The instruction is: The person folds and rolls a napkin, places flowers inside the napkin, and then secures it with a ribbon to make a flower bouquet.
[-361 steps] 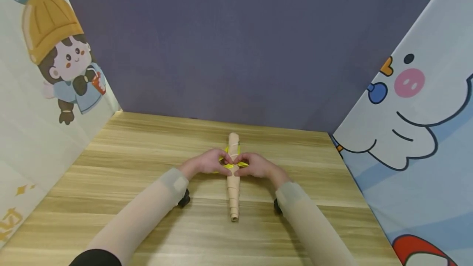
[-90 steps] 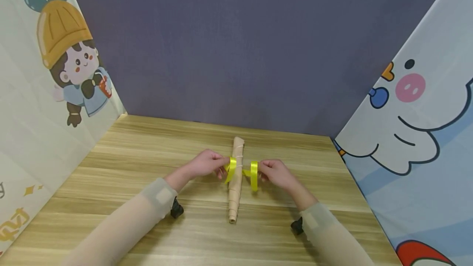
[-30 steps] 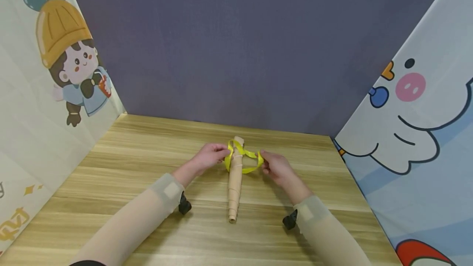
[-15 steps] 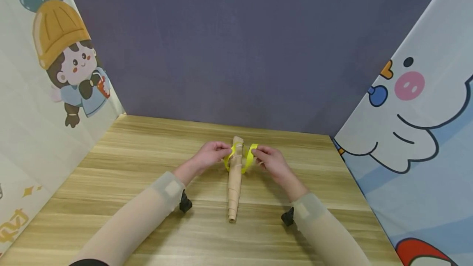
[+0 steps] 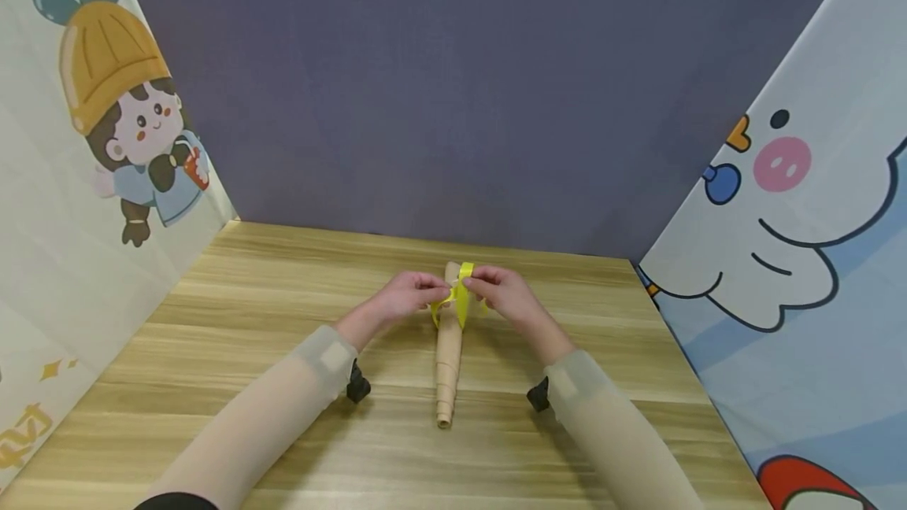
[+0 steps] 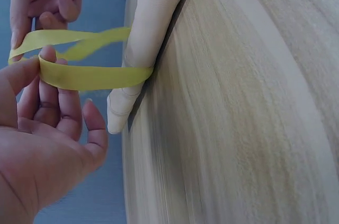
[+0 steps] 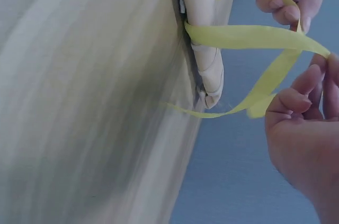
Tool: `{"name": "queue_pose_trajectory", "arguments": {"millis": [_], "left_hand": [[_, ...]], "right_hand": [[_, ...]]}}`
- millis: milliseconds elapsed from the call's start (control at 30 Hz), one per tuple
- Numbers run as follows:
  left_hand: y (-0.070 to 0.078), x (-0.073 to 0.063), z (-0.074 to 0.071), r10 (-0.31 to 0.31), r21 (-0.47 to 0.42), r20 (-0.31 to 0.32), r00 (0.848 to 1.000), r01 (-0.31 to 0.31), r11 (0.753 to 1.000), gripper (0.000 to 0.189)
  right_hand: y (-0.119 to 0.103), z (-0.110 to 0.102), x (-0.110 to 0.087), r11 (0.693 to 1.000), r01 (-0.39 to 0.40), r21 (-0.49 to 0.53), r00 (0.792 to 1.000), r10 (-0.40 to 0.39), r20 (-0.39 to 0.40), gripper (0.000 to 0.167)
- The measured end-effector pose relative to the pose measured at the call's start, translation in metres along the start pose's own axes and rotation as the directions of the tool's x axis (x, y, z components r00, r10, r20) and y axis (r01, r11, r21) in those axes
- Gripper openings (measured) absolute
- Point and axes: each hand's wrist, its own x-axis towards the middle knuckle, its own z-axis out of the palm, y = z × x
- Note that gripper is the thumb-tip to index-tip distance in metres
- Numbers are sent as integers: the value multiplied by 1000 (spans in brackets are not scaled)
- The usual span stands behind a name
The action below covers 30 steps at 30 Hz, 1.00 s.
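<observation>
A tapered beige roll of sheet material (image 5: 448, 368) lies lengthwise in front of me on the wooden table. A yellow ribbon (image 5: 464, 301) passes around it near its far part, and its two sides rise above the roll. My left hand (image 5: 405, 294) pinches one side of the ribbon (image 6: 95, 78) between thumb and finger. Close by on the right, my right hand (image 5: 509, 295) pinches the other side of the ribbon (image 7: 249, 37). In the right wrist view a loose tail trails down from the right fingers. Whether the ribbon's strands are crossed or knotted I cannot tell.
The wooden tabletop (image 5: 319, 258) spreads around the roll. A dark blue-grey panel (image 5: 425, 101) stands behind it, and printed cartoon panels flank the left (image 5: 42, 274) and right (image 5: 801, 274) sides.
Earlier the hands met over the roll, then drew apart with the ribbon loops. Now the right hand has come left and away from me, bringing its ribbon side over the roll near the left hand.
</observation>
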Motion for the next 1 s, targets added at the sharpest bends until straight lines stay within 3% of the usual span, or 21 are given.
{"name": "queue_pose_trajectory", "arguments": {"millis": [233, 467, 1000], "left_hand": [[1, -1, 0, 4, 4, 60, 998, -5, 1000, 38], [5, -2, 1, -2, -43, 77, 997, 5, 999, 36], [3, 3, 12, 15, -27, -21, 1000, -15, 1000, 31]], "right_hand": [[-7, 1, 9, 996, -2, -86, 999, 5, 35, 28], [-8, 3, 14, 996, 9, -94, 998, -3, 69, 32], [-9, 11, 20, 999, -7, -31, 996, 9, 90, 41]]}}
